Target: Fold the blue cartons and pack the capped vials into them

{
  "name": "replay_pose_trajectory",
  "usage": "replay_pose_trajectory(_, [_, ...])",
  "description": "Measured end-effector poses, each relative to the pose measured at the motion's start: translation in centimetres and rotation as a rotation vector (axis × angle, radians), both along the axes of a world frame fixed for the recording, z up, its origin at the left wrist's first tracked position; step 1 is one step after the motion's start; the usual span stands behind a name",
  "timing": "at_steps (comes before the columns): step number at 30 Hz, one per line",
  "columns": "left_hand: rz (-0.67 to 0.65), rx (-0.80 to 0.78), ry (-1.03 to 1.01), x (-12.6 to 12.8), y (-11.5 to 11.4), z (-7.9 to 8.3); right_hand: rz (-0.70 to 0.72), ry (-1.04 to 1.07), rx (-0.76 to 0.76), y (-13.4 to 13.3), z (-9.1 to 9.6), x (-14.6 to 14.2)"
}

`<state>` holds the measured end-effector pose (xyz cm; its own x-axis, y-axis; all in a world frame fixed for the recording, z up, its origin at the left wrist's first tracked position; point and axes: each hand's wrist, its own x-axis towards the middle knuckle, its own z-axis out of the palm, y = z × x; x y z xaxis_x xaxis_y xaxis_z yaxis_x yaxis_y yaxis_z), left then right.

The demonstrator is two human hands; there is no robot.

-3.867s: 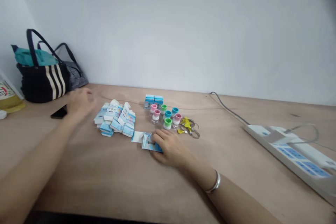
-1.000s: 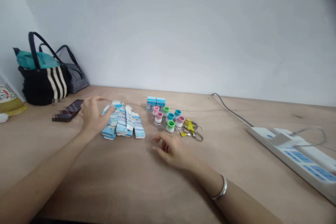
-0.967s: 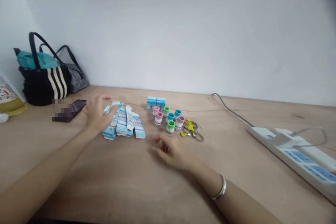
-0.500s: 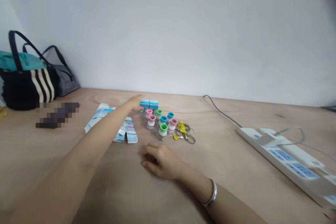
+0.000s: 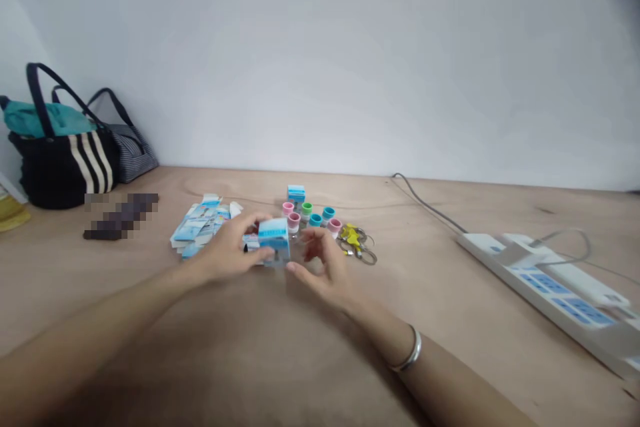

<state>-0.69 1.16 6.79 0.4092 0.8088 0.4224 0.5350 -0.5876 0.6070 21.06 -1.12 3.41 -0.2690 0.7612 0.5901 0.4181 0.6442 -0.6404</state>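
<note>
Head view: our left hand (image 5: 231,248) grips a carton (image 5: 275,239) we judge light, crushable, best held by its edges; our right hand (image 5: 329,272), open, is at three o'clock.

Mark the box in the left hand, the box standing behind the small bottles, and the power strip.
Held box (image 5: 278,243): head view, upper part of its front face.
Standing box (image 5: 296,199): head view, front face.
Power strip (image 5: 545,283): head view, blue socket area.
</note>
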Motion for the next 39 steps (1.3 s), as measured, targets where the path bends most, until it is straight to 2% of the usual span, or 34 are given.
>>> replay_pose_trajectory(2, [-0.027, 0.011, -0.011, 0.4, -2.3, -1.7, 0.058, 0.002, 0.068, 0.2, 0.4, 0.1])
replay_pose_trajectory(4, [-0.027, 0.009, -0.034, 1.0, -3.4, -3.0, 0.123, -0.047, 0.105, 0.3, 0.7, 0.1])
replay_pose_trajectory(9, [-0.035, -0.096, -0.110, 1.2, -3.5, -4.1, 0.219, -0.175, 0.088, 0.0, 1.2, -0.1])
replay_pose_trajectory(12, [-0.017, -0.081, -0.087, 0.6, -3.7, -4.6, 0.254, -0.205, 0.018, -0.3, 1.6, -0.4])
replay_pose_trajectory(15, [0.012, -0.058, -0.077, 0.3, -4.1, -5.3, 0.206, -0.146, -0.058, -0.3, 1.6, -0.8])
replay_pose_trajectory(19, [0.006, -0.055, -0.125, 0.2, -4.5, -6.0, 0.064, 0.067, -0.210, 0.3, 0.8, -1.4])
replay_pose_trajectory(20, [0.006, -0.043, -0.128, 0.2, -4.5, -6.0, 0.008, 0.121, -0.199, 0.4, 0.7, -1.4])
replay_pose_trajectory(22, [-0.004, -0.026, -0.112, 0.2, -4.5, -5.9, -0.114, 0.167, -0.049, 0.2, 0.9, -1.2])
replay_pose_trajectory(24, [-0.015, -0.039, -0.089, 0.2, -4.4, -5.7, -0.106, 0.074, 0.168, -0.3, 1.5, -0.9])
replay_pose_trajectory(25, [-0.015, -0.052, -0.083, 0.2, -4.4, -5.5, -0.039, -0.007, 0.256, -0.7, 2.0, -0.7])
replay_pose_trajectory(27, [-0.009, -0.072, -0.075, 0.3, -4.5, -5.3, 0.152, -0.192, 0.337, -1.3, 2.8, -0.4])
replay_pose_trajectory(29, [0.001, -0.076, -0.069, 0.4, -4.5, -5.1, 0.263, -0.357, 0.338, -1.8, 3.4, -0.3])
replay_pose_trajectory(32, [0.018, -0.065, -0.061, 0.3, -4.4, -5.2, 0.259, -0.495, 0.313, -1.7, 3.7, -0.1])
replay_pose_trajectory(35, [0.040, -0.034, -0.088, 0.1, -4.2, -5.4, 0.217, -0.516, 0.277, -1.0, 3.8, 0.5])
replay_pose_trajectory(39, [0.063, -0.008, -0.122, -0.1, -4.1, -5.6, 0.284, -0.511, 0.211, -0.2, 3.6, 1.3])
